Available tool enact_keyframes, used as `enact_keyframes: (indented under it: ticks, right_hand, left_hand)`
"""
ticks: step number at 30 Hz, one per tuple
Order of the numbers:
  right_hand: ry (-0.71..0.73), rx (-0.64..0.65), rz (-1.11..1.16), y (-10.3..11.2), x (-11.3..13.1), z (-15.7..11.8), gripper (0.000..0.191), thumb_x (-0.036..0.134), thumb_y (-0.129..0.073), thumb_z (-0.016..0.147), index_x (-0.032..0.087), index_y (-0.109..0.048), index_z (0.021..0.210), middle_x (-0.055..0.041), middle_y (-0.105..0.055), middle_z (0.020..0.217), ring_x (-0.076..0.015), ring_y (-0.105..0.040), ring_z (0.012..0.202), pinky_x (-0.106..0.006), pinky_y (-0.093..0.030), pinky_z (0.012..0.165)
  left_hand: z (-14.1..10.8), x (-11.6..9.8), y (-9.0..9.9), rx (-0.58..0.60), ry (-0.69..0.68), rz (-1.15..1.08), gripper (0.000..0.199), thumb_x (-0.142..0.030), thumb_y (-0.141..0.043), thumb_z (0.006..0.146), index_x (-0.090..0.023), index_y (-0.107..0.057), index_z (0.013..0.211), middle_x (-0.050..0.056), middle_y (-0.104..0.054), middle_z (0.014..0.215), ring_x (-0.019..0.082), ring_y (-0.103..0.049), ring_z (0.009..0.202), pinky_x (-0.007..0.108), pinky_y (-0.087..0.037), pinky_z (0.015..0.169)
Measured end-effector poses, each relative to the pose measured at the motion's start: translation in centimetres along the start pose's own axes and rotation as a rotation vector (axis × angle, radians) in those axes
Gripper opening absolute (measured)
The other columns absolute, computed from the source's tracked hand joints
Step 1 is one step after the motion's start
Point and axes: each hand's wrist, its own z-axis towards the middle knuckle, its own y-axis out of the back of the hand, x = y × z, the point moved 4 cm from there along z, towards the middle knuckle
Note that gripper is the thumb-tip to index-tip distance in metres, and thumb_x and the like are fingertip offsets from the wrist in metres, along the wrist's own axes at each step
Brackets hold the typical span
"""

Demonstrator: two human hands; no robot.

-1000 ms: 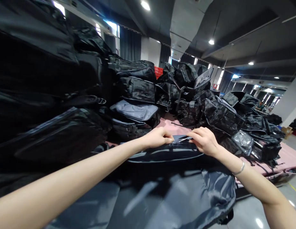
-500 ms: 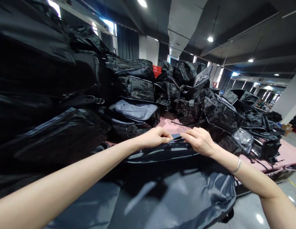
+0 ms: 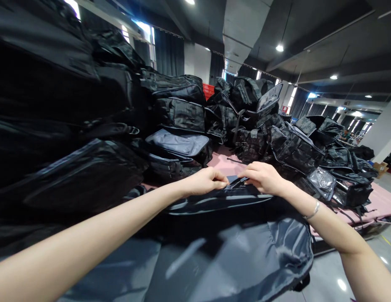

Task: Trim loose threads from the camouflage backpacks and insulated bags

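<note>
"where's the bag being handled?"

"right in front of the person: a wide, grey-lined bag (image 3: 245, 251), spread open. call its middle the centre of the dial, twelve straight ahead."

"and the left hand (image 3: 209, 181)?"

"at twelve, on the bag's far edge. thumb and forefinger are pinched together, gripping the dark fabric there."

"the right hand (image 3: 264, 177)?"

"just beside it, towards one o'clock, fingers bent and tips pinching a slim dark item (image 3: 237, 183) that slants across towards the left hand. it's too small for me to name. the hands are near each other, but not touching. there's a silver bracelet (image 3: 314, 209) on that wrist."

"what's around them?"

"a pink-topped counter (image 3: 225, 165) shows beyond the hands at twelve and runs out to two. at ten, a tall stack of dark bags (image 3: 66, 84) rises close by, deep in shadow. at eleven, a bag with a pale grey lining (image 3: 179, 141) gapes below two others."

"and on the other side?"

"a heap of camouflage bags (image 3: 296, 147) from one to two, with a shiny clear pouch (image 3: 321, 183) near its close end. far back at twelve, a red crate (image 3: 208, 90) peeks out between the piles."
</note>
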Motion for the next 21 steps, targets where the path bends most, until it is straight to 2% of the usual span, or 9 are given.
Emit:
enact_keyframes:
  ticks: [7, 12, 16, 21]
  right_hand:
    - [0.001, 0.106, 0.358, -0.8, -2.1, 0.8, 0.019, 0.025, -0.059, 0.084, 0.015, -0.062, 0.101, -0.0055, -0.063, 0.09, -0.0155, -0.055, 0.081, -0.025, -0.043, 0.071]
    - [-0.008, 0.106, 0.479, -1.6, -1.8, 1.1, 0.019, 0.024, -0.061, 0.083, 0.013, -0.061, 0.099, -0.0049, -0.063, 0.089, -0.0143, -0.056, 0.079, -0.024, -0.043, 0.072]
    - [0.028, 0.079, 0.394, -1.5, -0.7, 1.3, 0.019, 0.024, -0.06, 0.084, 0.014, -0.06, 0.1, -0.0053, -0.063, 0.089, -0.0149, -0.055, 0.081, -0.025, -0.043, 0.073]
    - [0.094, -0.033, 0.091, 0.0, 0.3, 0.9, 0.016, 0.022, -0.052, 0.088, 0.014, -0.06, 0.099, -0.0072, -0.061, 0.09, -0.0158, -0.052, 0.081, -0.025, -0.041, 0.069]
  left_hand:
    - [-0.2, -0.2, -0.3, 0.014, -0.011, 0.012, 0.035, -0.042, -0.049, 0.066, -0.012, -0.065, 0.074, 0.001, -0.056, 0.069, 0.014, -0.047, 0.068, 0.022, -0.036, 0.064]
    - [-0.2, -0.3, -0.5, 0.041, -0.017, -0.014, 0.034, -0.041, -0.049, 0.066, -0.011, -0.063, 0.073, 0.0, -0.052, 0.065, 0.012, -0.043, 0.065, 0.021, -0.034, 0.063]
    - [-0.2, -0.4, -0.5, 0.052, -0.026, -0.014, 0.03, -0.039, -0.048, 0.064, -0.012, -0.059, 0.068, -0.001, -0.047, 0.062, 0.011, -0.038, 0.062, 0.021, -0.031, 0.059]
    - [-0.4, -0.6, -0.4, 0.042, -0.035, -0.017, 0.028, -0.04, -0.046, 0.065, -0.013, -0.054, 0.063, -0.001, -0.044, 0.06, 0.011, -0.037, 0.062, 0.021, -0.031, 0.059]
